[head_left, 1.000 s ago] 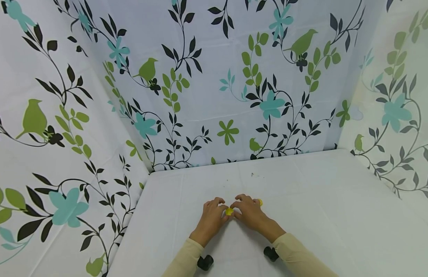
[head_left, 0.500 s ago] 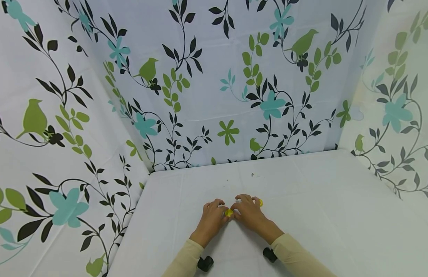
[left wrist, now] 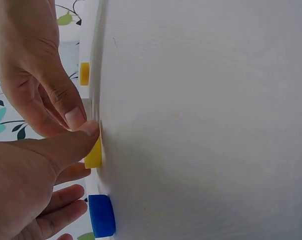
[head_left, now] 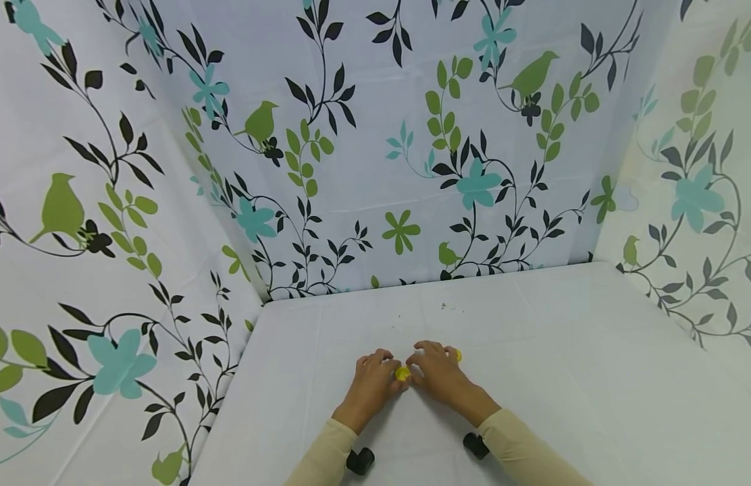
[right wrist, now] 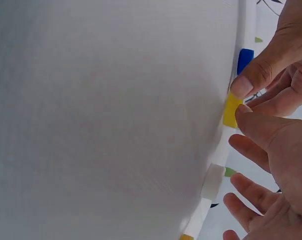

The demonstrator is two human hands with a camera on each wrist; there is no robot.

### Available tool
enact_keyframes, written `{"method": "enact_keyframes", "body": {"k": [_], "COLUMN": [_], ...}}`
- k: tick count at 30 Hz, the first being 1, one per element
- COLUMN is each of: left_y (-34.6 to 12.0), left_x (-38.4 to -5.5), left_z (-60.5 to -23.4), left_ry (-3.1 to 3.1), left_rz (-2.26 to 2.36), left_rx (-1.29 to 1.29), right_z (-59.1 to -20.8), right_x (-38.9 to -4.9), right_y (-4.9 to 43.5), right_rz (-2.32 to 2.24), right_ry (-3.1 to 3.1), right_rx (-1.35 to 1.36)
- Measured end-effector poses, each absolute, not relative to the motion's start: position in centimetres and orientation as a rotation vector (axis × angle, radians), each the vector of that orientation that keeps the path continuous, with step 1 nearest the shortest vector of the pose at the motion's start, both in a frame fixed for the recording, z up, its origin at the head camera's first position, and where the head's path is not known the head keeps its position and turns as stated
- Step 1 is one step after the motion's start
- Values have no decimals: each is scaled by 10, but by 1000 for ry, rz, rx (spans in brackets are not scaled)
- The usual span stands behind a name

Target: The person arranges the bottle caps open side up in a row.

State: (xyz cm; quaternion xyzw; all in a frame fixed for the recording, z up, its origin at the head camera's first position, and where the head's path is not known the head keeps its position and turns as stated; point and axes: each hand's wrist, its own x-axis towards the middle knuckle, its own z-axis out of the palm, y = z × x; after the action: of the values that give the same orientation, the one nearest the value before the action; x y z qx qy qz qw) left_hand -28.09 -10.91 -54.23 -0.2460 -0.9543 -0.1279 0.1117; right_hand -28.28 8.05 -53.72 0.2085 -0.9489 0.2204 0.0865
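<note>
Hands (head_left: 371, 381) (head_left: 439, 372) hold a yellow disc (head_left: 402, 373) — white table's far edge (head_left: 436, 286) lies well apart.

Smooth plastic-looking yellow piece (left wrist: 94, 158), matt white tablecloth (head_left: 582, 364)

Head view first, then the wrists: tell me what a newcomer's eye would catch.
Probably the patterned cloth, its birds and leaves covering the head view's back and sides. Next, a yellow piece between the left hand and right hand at the white table. The wrist views add a vivid blue piece near the left hand.
</note>
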Motion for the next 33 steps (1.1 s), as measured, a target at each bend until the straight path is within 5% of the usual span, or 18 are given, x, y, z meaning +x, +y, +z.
{"method": "enact_keyframes", "body": {"k": [15, 33], "left_y": [-83, -56], "left_x": [-292, -313], "left_z": [-521, -521], "left_ry": [-2825, -2950], "left_rz": [-319, -275], "left_rx": [-775, -768], "right_z": [-512, -530], "right_x": [-295, -302], "right_y": [118, 118], "right_rz": [624, 609], "right_ry": [-2845, -2900], "right_rx": [577, 543]}}
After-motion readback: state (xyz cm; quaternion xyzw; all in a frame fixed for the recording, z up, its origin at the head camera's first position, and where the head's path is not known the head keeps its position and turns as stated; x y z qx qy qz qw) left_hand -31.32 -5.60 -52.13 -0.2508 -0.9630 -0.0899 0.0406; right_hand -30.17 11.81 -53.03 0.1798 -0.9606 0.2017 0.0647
